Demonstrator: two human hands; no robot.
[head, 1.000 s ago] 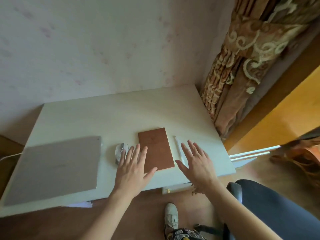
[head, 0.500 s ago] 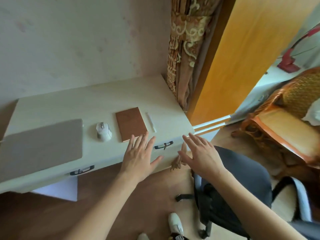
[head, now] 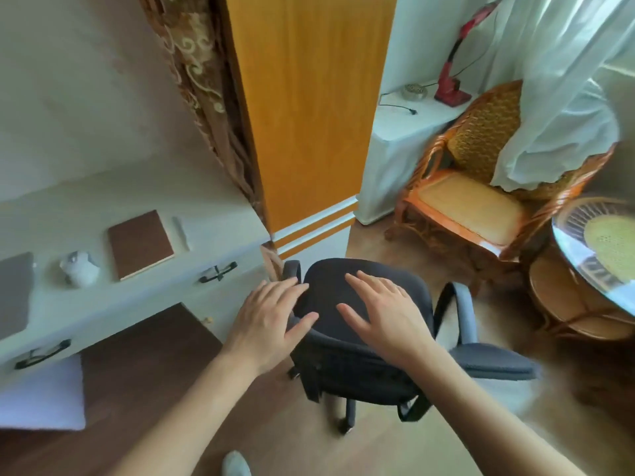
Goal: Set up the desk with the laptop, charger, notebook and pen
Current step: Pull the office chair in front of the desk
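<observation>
The white desk (head: 213, 219) lies at the left. On it rest a closed grey laptop (head: 13, 297) at the left edge, a white mouse (head: 79, 269), a brown notebook (head: 140, 243) and a white pen (head: 181, 231) to its right. No charger is in view. My left hand (head: 268, 322) and my right hand (head: 381, 312) hover open over the back of a black office chair (head: 333, 338), right of the desk, fingers spread, holding nothing.
The desk front has two black drawer handles (head: 218, 272). A patterned curtain (head: 202, 80) and an orange door (head: 309, 108) stand behind. A wicker chair (head: 474, 187), a round glass-topped table (head: 594, 249) and a red lamp (head: 450, 77) are at the right. My shoe (head: 235, 463) shows below.
The view has swung right, away from the desk. Both hands left the desktop beside the notebook and pen and now hover over the office chair's back.
</observation>
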